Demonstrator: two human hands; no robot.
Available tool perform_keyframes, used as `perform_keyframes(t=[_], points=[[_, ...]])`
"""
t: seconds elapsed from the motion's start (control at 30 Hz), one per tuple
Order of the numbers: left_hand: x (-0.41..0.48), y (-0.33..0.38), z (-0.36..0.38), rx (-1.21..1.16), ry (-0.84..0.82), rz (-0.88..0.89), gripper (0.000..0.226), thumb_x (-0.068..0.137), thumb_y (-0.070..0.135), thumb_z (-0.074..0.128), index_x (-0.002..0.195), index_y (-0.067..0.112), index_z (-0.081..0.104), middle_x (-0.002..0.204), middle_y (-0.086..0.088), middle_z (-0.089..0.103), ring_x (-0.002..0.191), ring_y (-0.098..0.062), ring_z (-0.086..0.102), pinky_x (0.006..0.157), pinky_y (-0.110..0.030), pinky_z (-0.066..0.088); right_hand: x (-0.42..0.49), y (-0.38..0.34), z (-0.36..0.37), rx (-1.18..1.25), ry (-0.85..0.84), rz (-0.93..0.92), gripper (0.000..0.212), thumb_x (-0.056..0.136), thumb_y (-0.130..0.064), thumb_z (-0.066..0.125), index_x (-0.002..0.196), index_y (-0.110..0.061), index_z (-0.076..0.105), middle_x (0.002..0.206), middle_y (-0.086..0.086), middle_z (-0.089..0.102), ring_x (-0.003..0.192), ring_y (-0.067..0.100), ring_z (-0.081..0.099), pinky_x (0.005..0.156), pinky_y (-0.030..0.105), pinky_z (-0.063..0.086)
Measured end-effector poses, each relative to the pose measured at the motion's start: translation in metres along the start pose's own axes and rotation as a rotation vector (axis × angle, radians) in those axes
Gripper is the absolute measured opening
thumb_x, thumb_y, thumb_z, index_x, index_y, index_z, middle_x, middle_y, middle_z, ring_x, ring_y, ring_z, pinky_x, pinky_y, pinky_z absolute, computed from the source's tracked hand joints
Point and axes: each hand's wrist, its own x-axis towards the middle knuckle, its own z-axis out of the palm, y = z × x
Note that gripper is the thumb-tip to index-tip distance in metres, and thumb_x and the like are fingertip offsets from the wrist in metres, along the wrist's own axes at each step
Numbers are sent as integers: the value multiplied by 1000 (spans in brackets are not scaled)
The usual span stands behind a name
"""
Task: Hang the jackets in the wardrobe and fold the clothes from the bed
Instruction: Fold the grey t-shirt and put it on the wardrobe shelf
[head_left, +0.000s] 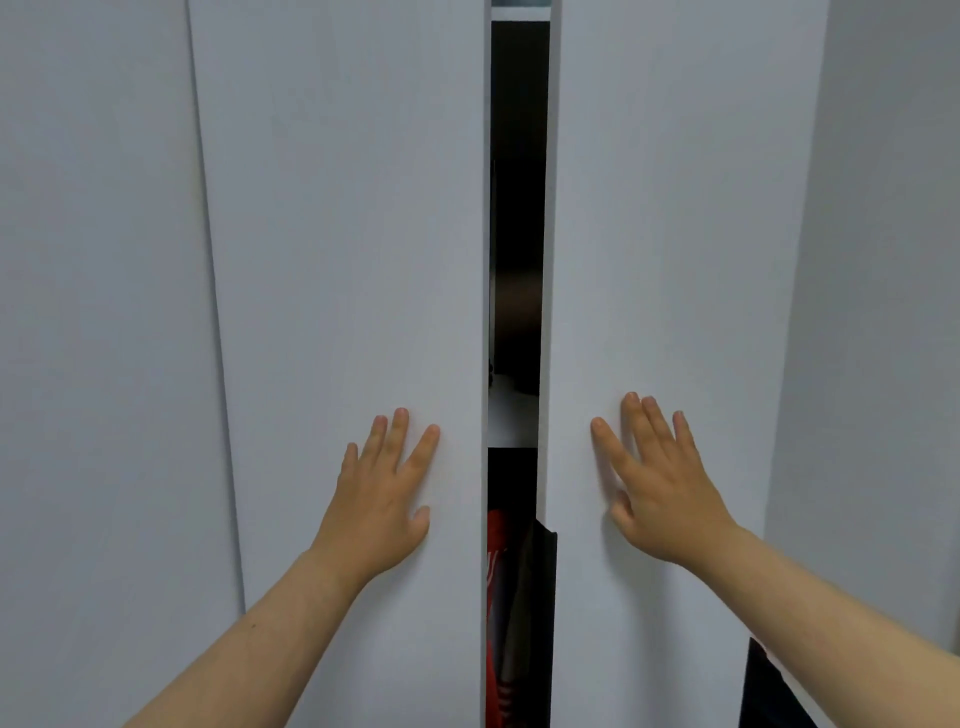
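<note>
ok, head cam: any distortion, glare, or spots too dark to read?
Head view: wide-angle, edges of left door and right door lean inward downward; soft even light, no glare; gap between them near black, only a red garment reads; left hand, right hand sharp.

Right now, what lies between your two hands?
Head view: between left hand and right hand, the gap between the wardrobe doors, showing a white shelf and red clothing.

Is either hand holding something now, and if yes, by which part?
Nothing is held. The left hand lies flat on the left wardrobe door; the right hand lies flat on the right wardrobe door.
</note>
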Motion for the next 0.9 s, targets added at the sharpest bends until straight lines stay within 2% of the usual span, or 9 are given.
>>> perform_keyframes(t=[0.07, 0.17, 0.23, 0.33, 0.43, 0.53, 0.63, 0.8, 0.9], points=[[3, -1, 13, -5, 31, 0, 93, 92, 26, 53, 156, 28, -14, 161, -5, -22, 149, -26, -16, 121, -50, 9, 0, -5, 12, -34, 15, -3, 108, 76, -20, 66, 158, -14, -3, 162, 25, 10, 149, 45, 11, 116, 65, 21], [3, -3, 36, -13, 117, 13, 103, 78, 12, 62, 158, 19, -1, 164, -14, 7, 151, -32, 8, 118, -47, 18, 1, -14, 30, -48, 67, 5, 112, 74, -12, 68, 157, -10, -7, 161, 27, 10, 149, 46, 11, 115, 61, 15], [5, -7, 47, -13, 142, 36, 109, 71, 9, 65, 159, 17, 1, 162, -16, 15, 148, -34, 13, 123, -46, 16, 4, -17, 36, -48, 89, 26, 114, 71, -7, 68, 157, -8, -6, 161, 28, 10, 149, 46, 9, 115, 60, 11], [11, -10, 53, -9, 137, 42, 112, 68, 9, 66, 158, 18, -1, 162, -16, 15, 148, -33, 13, 120, -42, 4, 11, -20, 42, -41, 85, 46, 116, 69, -6, 69, 157, -8, -6, 161, 28, 10, 149, 46, 9, 115, 59, 11], [16, -10, 58, -21, 117, 48, 107, 71, 19, 62, 159, 19, 0, 164, -13, 8, 150, -31, 8, 119, -41, 2, 16, -21, 47, -20, 54, 64, 115, 69, -14, 68, 157, -10, -7, 162, 26, 8, 149, 44, 8, 116, 59, 13], [21, -16, 65, -15, 108, 66, 94, 81, 42, 47, 159, 22, 0, 166, -7, -7, 153, -23, -8, 120, -39, 1, 19, -21, 48, 8, 14, 68, 106, 78, -36, 56, 157, -15, -10, 164, 19, -1, 151, 39, 2, 120, 58, 14], [25, -22, 73, -11, 98, 86, 96, 81, 53, 49, 159, 24, 2, 166, -6, -4, 153, -21, -8, 120, -39, 3, 22, -20, 51, 4, -1, 64, 99, 84, -56, 44, 158, -16, -8, 165, 17, 0, 152, 37, 1, 118, 52, 7], [33, -21, 83, -14, 125, 84, 102, 80, 51, 61, 159, 22, 3, 166, -7, -3, 153, -22, -6, 120, -40, 4, 25, -16, 62, -14, -12, 60, 96, 85, -58, 43, 159, -16, -3, 165, 19, 5, 152, 37, 4, 118, 53, 9], [36, -22, 88, -11, 135, 78, 100, 82, 51, 58, 159, 23, 1, 166, -5, -10, 153, -23, -5, 120, -40, 3, 27, -17, 67, -20, -19, 69, 95, 86, -57, 42, 159, -15, -3, 164, 20, 8, 152, 36, 3, 118, 53, 11]])
